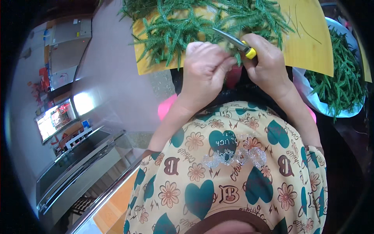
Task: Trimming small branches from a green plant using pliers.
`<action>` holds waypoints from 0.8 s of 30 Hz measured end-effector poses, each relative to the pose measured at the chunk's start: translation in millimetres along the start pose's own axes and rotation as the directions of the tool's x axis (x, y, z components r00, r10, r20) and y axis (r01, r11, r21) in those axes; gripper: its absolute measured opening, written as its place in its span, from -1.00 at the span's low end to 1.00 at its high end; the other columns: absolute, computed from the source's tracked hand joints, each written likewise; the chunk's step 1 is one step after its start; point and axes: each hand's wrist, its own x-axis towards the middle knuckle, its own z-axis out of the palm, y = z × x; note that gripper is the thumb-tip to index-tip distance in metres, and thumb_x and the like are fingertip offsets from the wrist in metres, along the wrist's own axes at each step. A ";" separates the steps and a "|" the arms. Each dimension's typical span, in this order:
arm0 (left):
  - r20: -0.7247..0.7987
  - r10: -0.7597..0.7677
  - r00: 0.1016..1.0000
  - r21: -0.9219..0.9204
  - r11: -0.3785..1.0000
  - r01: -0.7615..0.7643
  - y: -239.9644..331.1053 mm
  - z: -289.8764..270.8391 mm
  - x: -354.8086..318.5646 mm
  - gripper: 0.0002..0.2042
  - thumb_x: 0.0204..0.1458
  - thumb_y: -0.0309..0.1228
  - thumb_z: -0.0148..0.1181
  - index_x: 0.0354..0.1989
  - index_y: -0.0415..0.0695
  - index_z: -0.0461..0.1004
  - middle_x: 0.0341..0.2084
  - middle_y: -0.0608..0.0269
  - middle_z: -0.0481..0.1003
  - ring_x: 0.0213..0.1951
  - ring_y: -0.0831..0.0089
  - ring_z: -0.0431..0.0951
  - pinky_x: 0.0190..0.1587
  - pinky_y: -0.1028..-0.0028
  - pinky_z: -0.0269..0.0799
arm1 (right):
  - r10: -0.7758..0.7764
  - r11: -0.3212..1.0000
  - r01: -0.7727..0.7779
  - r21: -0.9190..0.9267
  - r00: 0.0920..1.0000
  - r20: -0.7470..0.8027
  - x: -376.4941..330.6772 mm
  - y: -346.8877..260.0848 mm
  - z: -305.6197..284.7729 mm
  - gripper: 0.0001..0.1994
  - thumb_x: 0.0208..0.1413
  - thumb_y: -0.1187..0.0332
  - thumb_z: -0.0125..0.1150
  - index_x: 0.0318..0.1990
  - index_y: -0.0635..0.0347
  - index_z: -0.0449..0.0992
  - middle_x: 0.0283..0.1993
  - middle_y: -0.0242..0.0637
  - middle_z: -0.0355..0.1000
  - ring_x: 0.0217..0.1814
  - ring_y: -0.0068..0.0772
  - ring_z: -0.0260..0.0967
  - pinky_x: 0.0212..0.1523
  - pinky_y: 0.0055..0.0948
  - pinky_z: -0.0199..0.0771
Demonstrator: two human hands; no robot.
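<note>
My right hand (269, 62) is closed around a pair of pliers (233, 38) with yellow handle grips, their metal jaws pointing up and left. Close beside it, my left hand (204, 68) is closed, thumb and fingers pinched together. A blurred green sprig (238, 57) shows at its fingertips, between the two hands; its stem is mostly hidden. Both hands are over the near edge of a yellow board (307, 43). Needle-leaved green sprigs (179, 33) lie heaped on that board, just beyond my hands.
Thin dark stems (300, 25) lie on the board's right side. To the right, a white-lined container (304, 84) holds a pile of similar green sprigs (339, 78). Pink edges (166, 107) show beside my body. A glass-fronted cabinet (74, 163) stands at the left.
</note>
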 end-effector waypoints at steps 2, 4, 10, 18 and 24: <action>-0.032 0.019 0.999 -0.013 1.000 -0.020 -0.1 -1.6 3.8 -0.94 -0.10 -0.51 0.22 -0.52 -0.19 0.48 -0.59 0.22 0.44 -0.45 0.28 0.42 -0.24 0.37 0.24 | 0.042 0.997 -0.035 0.072 0.994 -0.097 2.7 -2.6 -0.1 -0.74 -0.12 0.62 0.22 -0.23 0.24 0.38 -0.30 -0.17 0.43 -0.34 -0.15 0.41 -0.34 -0.33 0.42; -0.077 0.028 0.997 -0.046 0.998 -0.031 0.6 -3.7 7.5 -0.93 -0.15 -0.51 0.25 -0.49 -0.18 0.48 -0.55 0.24 0.45 -0.41 0.29 0.42 -0.22 0.36 0.23 | 0.182 0.968 -0.162 0.190 0.979 -0.090 8.1 -2.6 -10.3 -0.79 -0.05 0.58 0.19 -0.22 0.24 0.38 -0.31 -0.21 0.41 -0.35 -0.21 0.39 -0.36 -0.34 0.42; -0.283 0.250 0.926 0.232 0.955 -0.187 -15.4 -17.2 39.8 -0.87 -0.21 -0.52 0.26 -0.43 -0.17 0.48 -0.48 0.25 0.46 -0.32 0.28 0.42 -0.18 0.34 0.22 | 0.506 0.359 -0.386 0.850 0.846 0.171 21.8 28.2 -48.0 -0.83 0.24 0.30 0.00 -0.17 0.22 0.35 -0.33 -0.35 0.33 -0.30 -0.45 0.31 -0.35 -0.41 0.41; 0.007 0.501 0.866 0.588 0.698 -0.409 16.2 1.3 97.4 -0.80 -0.16 -0.56 0.21 -0.29 -0.12 0.51 -0.38 0.25 0.45 -0.24 0.21 0.43 -0.12 0.29 0.30 | 0.475 -0.302 -0.228 0.926 0.806 0.354 20.4 42.9 -50.6 -0.64 0.29 0.09 -0.15 -0.09 0.23 0.34 -0.26 -0.28 0.31 -0.17 -0.43 0.29 -0.18 -0.42 0.39; 0.107 0.355 0.929 0.602 0.721 -0.344 -35.9 36.1 106.6 -0.77 -0.23 -0.56 0.23 -0.31 -0.08 0.55 -0.39 0.30 0.49 -0.24 0.18 0.44 -0.10 0.27 0.30 | 0.636 -0.158 -0.207 0.965 0.727 0.260 24.5 44.1 -55.1 -0.59 0.31 0.09 -0.22 0.03 0.27 0.29 -0.14 -0.23 0.32 -0.26 -0.49 0.26 -0.31 -0.52 0.38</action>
